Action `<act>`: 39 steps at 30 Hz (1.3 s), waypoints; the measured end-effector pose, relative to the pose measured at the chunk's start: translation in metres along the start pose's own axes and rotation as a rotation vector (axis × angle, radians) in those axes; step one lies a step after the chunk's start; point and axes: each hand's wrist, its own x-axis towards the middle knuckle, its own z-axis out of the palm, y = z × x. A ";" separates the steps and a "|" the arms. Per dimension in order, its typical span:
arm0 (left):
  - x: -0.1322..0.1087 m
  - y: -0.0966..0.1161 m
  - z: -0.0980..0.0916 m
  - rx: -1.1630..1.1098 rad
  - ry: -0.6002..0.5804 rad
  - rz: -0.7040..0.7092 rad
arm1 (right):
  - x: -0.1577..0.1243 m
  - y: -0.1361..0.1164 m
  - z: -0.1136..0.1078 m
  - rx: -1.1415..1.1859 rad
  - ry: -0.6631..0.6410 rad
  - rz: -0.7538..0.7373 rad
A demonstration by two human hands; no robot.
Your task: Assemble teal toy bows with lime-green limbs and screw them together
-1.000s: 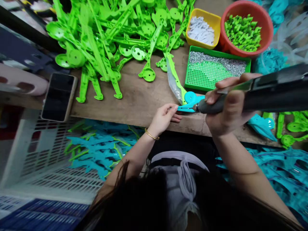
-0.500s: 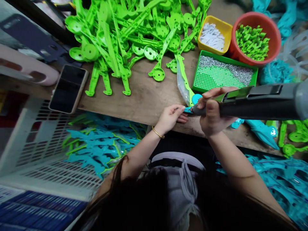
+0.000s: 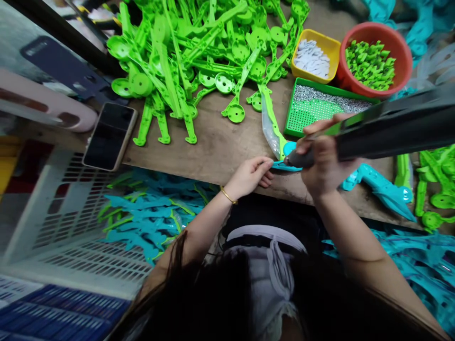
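My right hand (image 3: pixel 325 158) is wrapped round the grip of a long black electric screwdriver (image 3: pixel 391 130) that points left and down. Its tip rests on a teal plastic part (image 3: pixel 284 165) at the front edge of the wooden table (image 3: pixel 220 147). My left hand (image 3: pixel 249 176) pinches the left end of that teal part and holds it flat. A green plastic arm with a clear blade (image 3: pixel 272 125) runs back from the part.
A heap of green plastic arms (image 3: pixel 199 52) fills the back of the table. A green tray of screws (image 3: pixel 320 106), a yellow tub (image 3: pixel 314 57) and a red bowl of green bits (image 3: pixel 373 59) stand at the right. A phone (image 3: pixel 110 136) lies left. A white crate holds teal parts (image 3: pixel 149 213).
The screwdriver's tip has shifted left along the teal part toward my left hand, and the tool now tilts more steeply. The view has drifted a little.
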 end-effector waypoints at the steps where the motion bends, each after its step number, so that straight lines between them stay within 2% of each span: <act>1: -0.005 0.006 -0.005 0.061 0.041 0.010 | 0.009 -0.005 -0.001 0.062 0.041 -0.099; 3: -0.016 0.022 -0.014 0.057 0.134 0.061 | 0.025 -0.010 -0.007 0.099 0.147 -0.272; 4: -0.023 0.029 -0.017 -0.007 0.140 0.072 | 0.031 -0.011 -0.012 0.058 0.192 -0.300; 7: -0.036 0.048 -0.019 -0.235 -0.014 0.010 | 0.038 -0.008 -0.028 -0.084 0.249 -0.259; 10: -0.041 0.055 -0.016 -0.330 -0.143 -0.031 | 0.035 -0.003 -0.039 -0.142 0.243 -0.207; 13: -0.040 0.056 -0.015 -0.372 -0.202 -0.044 | 0.031 -0.003 -0.042 -0.150 0.276 -0.173; 16: -0.038 0.054 -0.015 -0.353 -0.198 -0.048 | 0.031 -0.005 -0.042 -0.145 0.309 -0.145; 18: -0.036 0.049 -0.014 -0.315 -0.147 -0.005 | 0.035 -0.007 -0.043 -0.125 0.319 -0.154; 20: -0.033 0.042 -0.013 -0.230 -0.007 0.093 | 0.044 -0.008 -0.048 -0.108 0.306 -0.189; 22: -0.028 0.032 -0.012 -0.095 0.157 0.193 | 0.057 -0.005 -0.056 -0.117 0.238 -0.205; 24: -0.023 0.022 -0.011 0.042 0.243 0.238 | 0.074 0.004 -0.065 -0.145 0.166 -0.191; 26: -0.018 0.014 -0.009 0.178 0.281 0.257 | 0.092 0.021 -0.071 -0.164 0.177 -0.180; 30: -0.014 0.007 -0.004 0.483 0.424 0.376 | 0.117 0.069 -0.077 -0.249 0.410 -0.189; 32: -0.013 0.008 -0.004 0.508 0.431 0.394 | 0.121 0.091 -0.079 -0.308 0.464 -0.141; 36: -0.009 0.009 -0.010 0.448 0.465 0.363 | 0.119 0.115 -0.086 -0.328 0.380 0.011; 39: -0.005 0.009 -0.016 0.467 0.522 0.368 | 0.115 0.120 -0.089 -0.352 0.344 0.012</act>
